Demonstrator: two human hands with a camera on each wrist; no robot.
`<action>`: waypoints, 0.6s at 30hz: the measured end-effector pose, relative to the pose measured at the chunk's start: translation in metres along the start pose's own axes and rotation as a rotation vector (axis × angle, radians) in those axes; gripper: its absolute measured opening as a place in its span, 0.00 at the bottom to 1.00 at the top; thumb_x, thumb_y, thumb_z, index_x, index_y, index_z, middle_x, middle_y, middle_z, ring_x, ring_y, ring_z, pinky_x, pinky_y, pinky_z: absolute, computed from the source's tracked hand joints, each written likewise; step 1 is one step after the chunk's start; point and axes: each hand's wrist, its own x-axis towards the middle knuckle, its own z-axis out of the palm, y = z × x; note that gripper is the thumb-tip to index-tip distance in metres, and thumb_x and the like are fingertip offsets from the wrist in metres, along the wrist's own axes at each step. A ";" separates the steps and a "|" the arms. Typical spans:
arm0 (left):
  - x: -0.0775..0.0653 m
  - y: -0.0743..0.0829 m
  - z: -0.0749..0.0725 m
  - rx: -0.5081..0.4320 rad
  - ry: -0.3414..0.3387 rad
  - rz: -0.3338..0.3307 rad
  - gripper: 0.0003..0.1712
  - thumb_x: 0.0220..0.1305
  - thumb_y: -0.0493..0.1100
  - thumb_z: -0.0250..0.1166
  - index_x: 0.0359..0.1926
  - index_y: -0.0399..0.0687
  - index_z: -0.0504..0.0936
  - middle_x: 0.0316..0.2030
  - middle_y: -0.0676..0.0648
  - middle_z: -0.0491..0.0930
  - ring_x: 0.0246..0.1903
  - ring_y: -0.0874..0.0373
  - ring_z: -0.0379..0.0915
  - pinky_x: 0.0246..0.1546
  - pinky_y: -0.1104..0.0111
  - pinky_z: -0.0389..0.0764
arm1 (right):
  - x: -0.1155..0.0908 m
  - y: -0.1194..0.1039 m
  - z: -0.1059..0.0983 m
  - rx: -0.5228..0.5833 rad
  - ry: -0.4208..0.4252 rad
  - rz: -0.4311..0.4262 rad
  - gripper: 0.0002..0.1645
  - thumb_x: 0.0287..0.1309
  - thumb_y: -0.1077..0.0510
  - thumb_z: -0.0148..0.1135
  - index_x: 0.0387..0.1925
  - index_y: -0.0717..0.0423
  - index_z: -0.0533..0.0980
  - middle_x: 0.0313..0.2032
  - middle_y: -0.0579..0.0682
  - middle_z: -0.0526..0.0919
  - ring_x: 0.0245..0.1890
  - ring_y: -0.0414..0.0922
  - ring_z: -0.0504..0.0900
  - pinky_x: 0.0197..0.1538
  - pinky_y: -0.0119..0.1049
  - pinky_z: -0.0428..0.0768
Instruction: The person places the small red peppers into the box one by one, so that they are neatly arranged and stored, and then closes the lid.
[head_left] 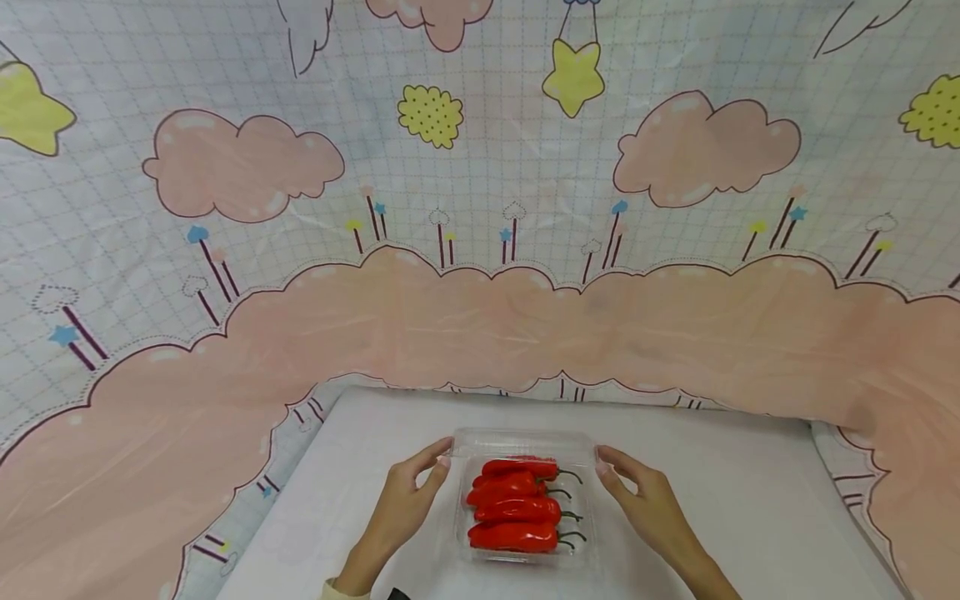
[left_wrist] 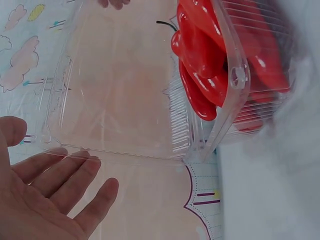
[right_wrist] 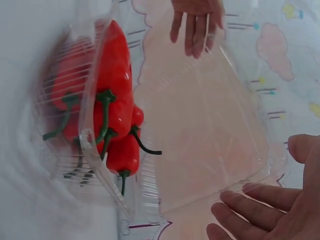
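A clear plastic clamshell box (head_left: 459, 537) stands on the white table, filled with several red peppers (head_left: 516, 510) whose green stems point right. Its hinged lid (left_wrist: 120, 90) is raised at the far side. At the lid's left edge is my left hand (head_left: 405, 500), fingers extended with the tips at the edge and the thumb apart from it, as the left wrist view shows. My right hand (head_left: 651, 504) mirrors it on the right, its fingertips along the lid's other side edge and its thumb spread away in the right wrist view.
The white table (head_left: 750, 492) reaches back to a hanging cloth (head_left: 480, 325) printed with pink clouds and yellow stars, which also runs down both sides. A small dark object (head_left: 398, 594) shows at the bottom edge near my left sleeve (head_left: 341, 590).
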 end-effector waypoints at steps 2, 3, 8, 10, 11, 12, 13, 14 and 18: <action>-0.001 -0.001 0.000 0.010 -0.009 -0.004 0.22 0.72 0.50 0.56 0.61 0.50 0.79 0.58 0.49 0.81 0.56 0.44 0.79 0.59 0.46 0.77 | -0.002 0.001 0.001 -0.005 -0.003 0.006 0.25 0.69 0.47 0.55 0.60 0.56 0.76 0.59 0.55 0.81 0.59 0.63 0.78 0.60 0.64 0.74; -0.002 -0.001 0.000 0.013 -0.011 -0.007 0.21 0.72 0.50 0.56 0.61 0.49 0.79 0.58 0.49 0.81 0.56 0.44 0.79 0.58 0.46 0.77 | -0.003 0.001 0.002 -0.007 -0.004 0.008 0.25 0.69 0.47 0.55 0.60 0.56 0.76 0.59 0.55 0.81 0.59 0.63 0.78 0.60 0.64 0.74; -0.005 -0.002 0.002 0.004 -0.019 -0.034 0.21 0.71 0.49 0.58 0.61 0.49 0.79 0.58 0.50 0.81 0.56 0.44 0.79 0.59 0.47 0.77 | -0.007 0.003 0.005 -0.021 -0.001 0.011 0.24 0.67 0.49 0.58 0.60 0.57 0.76 0.58 0.56 0.82 0.57 0.63 0.79 0.59 0.64 0.76; -0.006 -0.002 0.002 0.000 -0.019 -0.036 0.21 0.71 0.49 0.58 0.60 0.50 0.80 0.58 0.50 0.81 0.56 0.44 0.79 0.59 0.47 0.77 | -0.008 0.005 0.006 -0.020 -0.001 0.008 0.24 0.67 0.50 0.58 0.59 0.56 0.77 0.58 0.55 0.82 0.57 0.63 0.79 0.59 0.63 0.76; -0.006 -0.003 0.002 -0.001 -0.020 -0.036 0.21 0.71 0.49 0.58 0.60 0.50 0.80 0.58 0.50 0.81 0.55 0.44 0.79 0.59 0.48 0.77 | -0.009 0.005 0.007 -0.019 0.000 0.005 0.24 0.67 0.50 0.59 0.59 0.56 0.77 0.58 0.55 0.82 0.57 0.63 0.79 0.59 0.64 0.76; -0.006 -0.003 0.003 -0.002 -0.020 -0.035 0.21 0.71 0.49 0.58 0.60 0.50 0.80 0.58 0.50 0.81 0.55 0.45 0.79 0.59 0.48 0.77 | -0.009 0.006 0.007 -0.020 -0.003 0.004 0.24 0.67 0.49 0.59 0.60 0.56 0.76 0.58 0.55 0.82 0.57 0.63 0.79 0.59 0.64 0.75; -0.006 -0.004 0.003 -0.006 -0.022 -0.035 0.21 0.70 0.49 0.59 0.60 0.51 0.80 0.58 0.50 0.81 0.55 0.44 0.80 0.59 0.48 0.77 | -0.009 0.007 0.008 -0.021 -0.003 0.001 0.25 0.66 0.49 0.59 0.60 0.56 0.76 0.58 0.55 0.82 0.58 0.63 0.79 0.59 0.64 0.75; -0.006 -0.005 0.003 -0.008 -0.025 -0.034 0.21 0.70 0.49 0.59 0.61 0.50 0.80 0.58 0.50 0.81 0.55 0.44 0.80 0.59 0.48 0.78 | -0.010 0.008 0.008 -0.021 -0.004 -0.003 0.25 0.66 0.49 0.60 0.60 0.56 0.76 0.58 0.55 0.82 0.58 0.63 0.79 0.60 0.65 0.74; -0.008 -0.009 0.004 -0.013 -0.047 -0.033 0.23 0.69 0.49 0.60 0.62 0.49 0.78 0.60 0.50 0.80 0.55 0.44 0.80 0.59 0.49 0.78 | -0.011 0.011 0.010 -0.037 -0.015 0.002 0.26 0.65 0.49 0.61 0.61 0.55 0.76 0.59 0.56 0.80 0.58 0.63 0.79 0.60 0.66 0.73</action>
